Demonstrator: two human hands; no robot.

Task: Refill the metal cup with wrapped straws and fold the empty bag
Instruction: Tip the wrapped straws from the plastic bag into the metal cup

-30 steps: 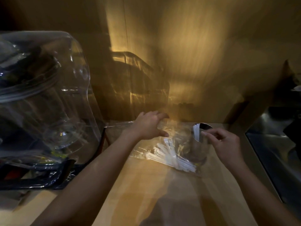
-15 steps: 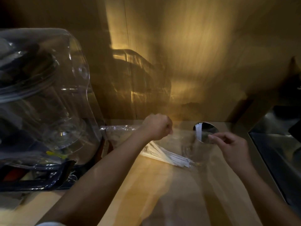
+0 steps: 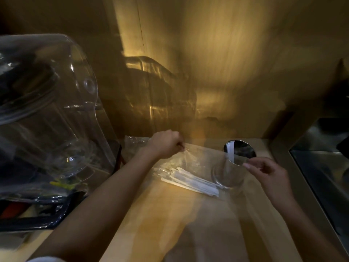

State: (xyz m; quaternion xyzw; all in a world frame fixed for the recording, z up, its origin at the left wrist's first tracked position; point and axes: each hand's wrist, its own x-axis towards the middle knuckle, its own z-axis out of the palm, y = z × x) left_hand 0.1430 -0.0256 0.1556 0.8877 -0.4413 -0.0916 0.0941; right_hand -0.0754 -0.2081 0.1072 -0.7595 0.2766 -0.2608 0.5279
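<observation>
Big clear plastic dome (image 3: 43, 114) fills the left, w/ the wood surface (image 3: 170, 214) running under both our arms. On it lies the clear bag (image 3: 198, 159), stretched between our hands and draped in front of the metal cup (image 3: 238, 151), which stands upright at the back right, mouth open, a pale strip showing inside. Our left hand (image 3: 165, 143) is fisted tight on the bag's far edge; our right hand (image 3: 268, 172) pinches the near-right edge between thumb and forefinger, other fingers (image 3: 247, 165) loosely curled. The wrapped straws (image 3: 190, 181) sit bunched low in the bag, just beside the cup's base.

Step in hand, we reckon: opening the bag, refill not really begun. Next move prob needs the mouth spread wide enough to draw the straws out, then stand them in the cup w/o tipping it.
</observation>
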